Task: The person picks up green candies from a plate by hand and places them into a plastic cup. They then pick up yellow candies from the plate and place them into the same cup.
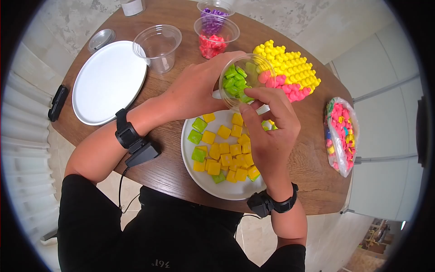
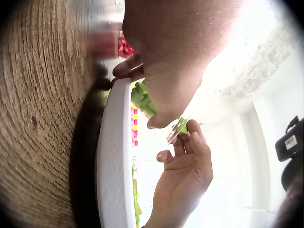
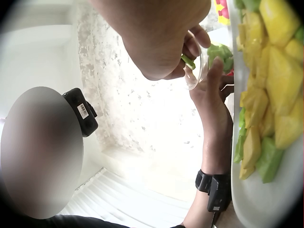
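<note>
My left hand [image 1: 199, 84] grips a clear plastic cup [image 1: 259, 67] above the table, tilted toward me. Small green wrapped-looking squares [image 1: 234, 82] lie inside it. At the cup's near rim is my right hand [image 1: 274, 131], and its fingertips pinch one green square [image 3: 188, 61], which shows best in the right wrist view. Below both hands sits a round white plate [image 1: 189, 158]. Yellow squares [image 1: 224, 132] cover much of its middle, with several green squares [image 1: 199, 154] among them, mostly at the left side. The right hand hides part of the plate's right side.
Left of the hands lies another white plate [image 1: 108, 84], beside a clear cup [image 1: 159, 44]. Behind stand cups of red pieces [image 1: 212, 45] and purple pieces [image 1: 213, 21]. Yellow knobbly pieces [image 1: 287, 63] and pink ones [image 1: 297, 93] stand in rows. A plastic bag [image 1: 333, 145] is at the right edge.
</note>
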`<state>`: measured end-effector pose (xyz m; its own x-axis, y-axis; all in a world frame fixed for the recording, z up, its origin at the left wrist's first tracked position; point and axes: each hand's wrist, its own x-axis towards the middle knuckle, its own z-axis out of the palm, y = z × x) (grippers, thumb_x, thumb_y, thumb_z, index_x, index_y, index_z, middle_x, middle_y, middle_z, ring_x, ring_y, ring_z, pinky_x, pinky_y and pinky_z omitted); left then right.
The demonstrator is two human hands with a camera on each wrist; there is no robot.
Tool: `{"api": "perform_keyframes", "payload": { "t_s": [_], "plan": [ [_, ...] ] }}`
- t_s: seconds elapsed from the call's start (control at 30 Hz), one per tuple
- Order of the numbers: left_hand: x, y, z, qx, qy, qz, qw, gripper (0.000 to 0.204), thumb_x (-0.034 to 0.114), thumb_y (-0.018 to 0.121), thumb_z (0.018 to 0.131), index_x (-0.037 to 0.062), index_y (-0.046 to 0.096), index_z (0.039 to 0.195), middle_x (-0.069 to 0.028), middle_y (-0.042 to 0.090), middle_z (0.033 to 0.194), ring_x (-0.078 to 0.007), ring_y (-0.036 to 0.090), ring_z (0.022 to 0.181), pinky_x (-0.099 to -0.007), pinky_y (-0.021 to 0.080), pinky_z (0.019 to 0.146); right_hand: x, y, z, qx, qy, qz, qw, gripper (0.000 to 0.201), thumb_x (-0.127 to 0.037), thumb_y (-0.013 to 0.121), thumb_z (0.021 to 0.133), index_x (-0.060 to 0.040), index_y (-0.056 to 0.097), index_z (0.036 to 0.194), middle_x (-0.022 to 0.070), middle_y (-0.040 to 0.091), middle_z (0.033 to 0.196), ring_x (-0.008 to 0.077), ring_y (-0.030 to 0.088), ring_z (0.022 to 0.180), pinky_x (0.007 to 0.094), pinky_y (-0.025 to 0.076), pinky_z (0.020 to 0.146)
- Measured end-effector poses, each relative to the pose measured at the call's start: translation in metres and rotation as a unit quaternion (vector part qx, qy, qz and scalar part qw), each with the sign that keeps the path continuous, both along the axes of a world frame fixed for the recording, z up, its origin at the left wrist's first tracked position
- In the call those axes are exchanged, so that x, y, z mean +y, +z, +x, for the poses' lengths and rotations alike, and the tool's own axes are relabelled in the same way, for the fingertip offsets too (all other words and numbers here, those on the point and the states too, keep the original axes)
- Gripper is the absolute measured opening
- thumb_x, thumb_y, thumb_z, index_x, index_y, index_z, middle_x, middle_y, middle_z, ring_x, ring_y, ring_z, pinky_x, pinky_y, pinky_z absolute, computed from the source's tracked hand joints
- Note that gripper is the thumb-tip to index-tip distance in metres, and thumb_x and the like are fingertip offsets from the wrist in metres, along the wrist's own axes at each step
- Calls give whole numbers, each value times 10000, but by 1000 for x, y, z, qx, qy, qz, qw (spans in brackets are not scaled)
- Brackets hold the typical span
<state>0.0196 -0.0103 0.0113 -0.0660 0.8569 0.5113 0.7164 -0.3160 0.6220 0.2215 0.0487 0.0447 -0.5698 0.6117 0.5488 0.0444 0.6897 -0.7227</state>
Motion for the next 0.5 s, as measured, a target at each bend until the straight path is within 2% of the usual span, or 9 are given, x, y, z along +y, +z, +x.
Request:
{"api": "perform_keyframes", "payload": {
  "t_s": [0.03, 0.17, 0.23, 0.37, 0.47, 0.5],
  "plan": [
    [0, 0, 0, 2, 1, 0, 1000, 862, 216, 908, 815, 114, 478, 1555, -130, 613, 1513, -353, 653, 1328, -438, 559, 1064, 1, -1, -1, 12, 1, 6, 1000, 233, 29, 787, 856, -33, 774, 1080, 86, 724, 1039, 159, 673, 837, 275, 535, 616],
    [0, 1, 0, -3, 0, -6, 1000, 865, 216, 906, 816, 117, 473, 1558, -129, 614, 1511, -358, 653, 1324, -439, 560, 1060, 0, 0, 0, 11, 3, 9, 1000, 234, 31, 787, 855, -30, 773, 1080, 86, 723, 1037, 159, 670, 833, 276, 534, 614],
    [-1, 0, 0, -2, 2, -3, 1000, 871, 220, 905, 816, 120, 467, 1562, -132, 615, 1508, -360, 655, 1318, -440, 561, 1057, -1, 2, 2, -13, 2, -5, 1000, 216, 36, 764, 899, -5, 777, 1111, 60, 724, 1087, 117, 677, 902, 244, 533, 689],
    [0, -2, 0, 7, 5, -1, 1000, 874, 226, 904, 816, 121, 464, 1564, -134, 617, 1504, -364, 657, 1315, -443, 562, 1054, -1, 2, 2, -13, 3, -10, 1000, 215, 36, 766, 898, -6, 777, 1109, 59, 725, 1085, 118, 678, 898, 243, 532, 688],
    [0, -2, 0, 5, 5, -3, 1000, 873, 223, 903, 816, 123, 465, 1564, -135, 618, 1503, -364, 655, 1318, -446, 561, 1054, -1, 1, 1, -13, 5, -7, 1000, 215, 37, 769, 896, -5, 777, 1106, 61, 725, 1081, 120, 680, 894, 243, 531, 684],
    [0, -1, 0, 7, 6, -3, 1000, 873, 220, 901, 815, 124, 465, 1565, -134, 618, 1503, -363, 654, 1319, -446, 561, 1056, 0, 0, 0, -3, 4, 2, 1000, 222, 34, 780, 876, -15, 775, 1093, 73, 724, 1054, 139, 674, 860, 260, 531, 647]
  ]
}}
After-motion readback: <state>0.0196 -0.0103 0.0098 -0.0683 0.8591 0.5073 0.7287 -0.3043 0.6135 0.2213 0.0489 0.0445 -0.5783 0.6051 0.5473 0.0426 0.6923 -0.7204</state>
